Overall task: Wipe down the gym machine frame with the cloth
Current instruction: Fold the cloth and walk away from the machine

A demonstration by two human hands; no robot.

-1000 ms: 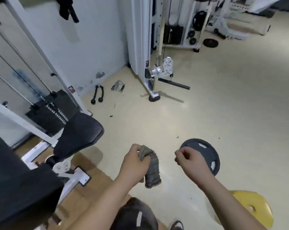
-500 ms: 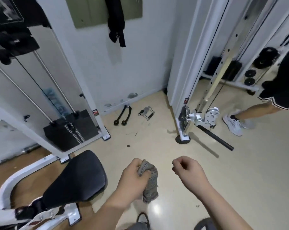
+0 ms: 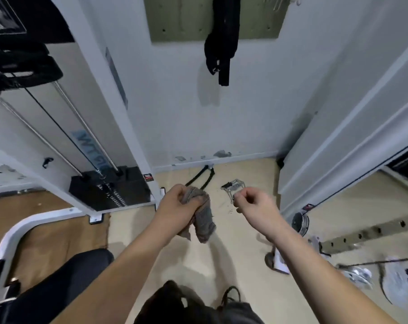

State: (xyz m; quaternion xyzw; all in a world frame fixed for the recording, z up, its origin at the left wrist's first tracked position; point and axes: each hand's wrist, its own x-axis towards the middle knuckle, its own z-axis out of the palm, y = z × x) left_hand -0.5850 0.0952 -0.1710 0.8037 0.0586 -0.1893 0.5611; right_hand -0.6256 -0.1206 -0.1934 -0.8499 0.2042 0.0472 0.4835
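While the left hand [image 3: 178, 202] is clenched round a bunched grey cloth [image 3: 202, 216] whose loose tail hangs over the open floor [image 3: 245, 277], clear of the white machine frame [image 3: 109, 94] at left, the risk is judged as the tail snagging on the guide rods [image 3: 81, 127], cable or black weight stack [image 3: 109, 188] once wiping starts, or the wad slipping from so small a grip. Writing: pale blue lettering on the frame panel behind the rods, too blurred to read; a small red-and-black sticker [image 3: 148, 177] at the frame's foot, illegible. The right hand [image 3: 252, 202] is loosely curled, fingertips pinched, seemingly on nothing, near a metal cable handle [image 3: 233, 185] on the floor, a trip hazard.
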